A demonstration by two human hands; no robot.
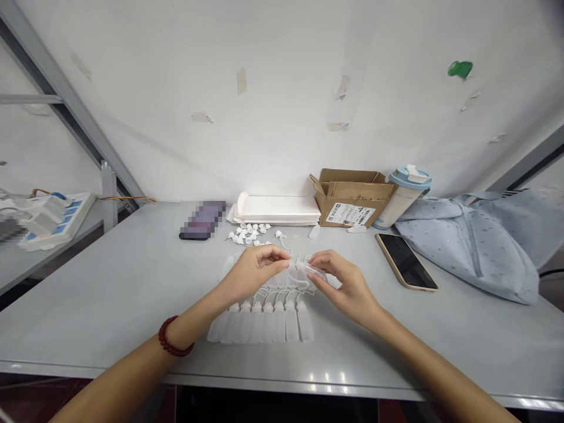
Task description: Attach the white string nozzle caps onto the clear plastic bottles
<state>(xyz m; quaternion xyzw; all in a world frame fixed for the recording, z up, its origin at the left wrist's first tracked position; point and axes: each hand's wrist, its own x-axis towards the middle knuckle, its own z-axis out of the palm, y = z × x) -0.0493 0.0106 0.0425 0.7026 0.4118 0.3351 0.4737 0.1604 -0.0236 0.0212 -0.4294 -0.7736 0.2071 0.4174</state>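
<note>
My right hand (346, 285) pinches a small clear plastic tube (316, 271) between thumb and fingers. My left hand (251, 273) faces it with thumb and fingertips pressed together; what they hold, if anything, is too small to make out. Below both hands lies a front row of translucent white tubes (263, 325), side by side, with thin white looped cords (278, 295) at their tops. Partly hidden behind my hands is a second row of similar tubes (282, 277). A loose pile of small white caps (249, 234) lies beyond my left hand.
Behind the caps is a stack of white flat packs (277, 208), beside an open cardboard box (352, 197) and a blue-lidded tumbler (403, 197). A phone (408, 261) and a light blue cloth bag (476, 247) lie right; another dark phone (202, 220) lies left.
</note>
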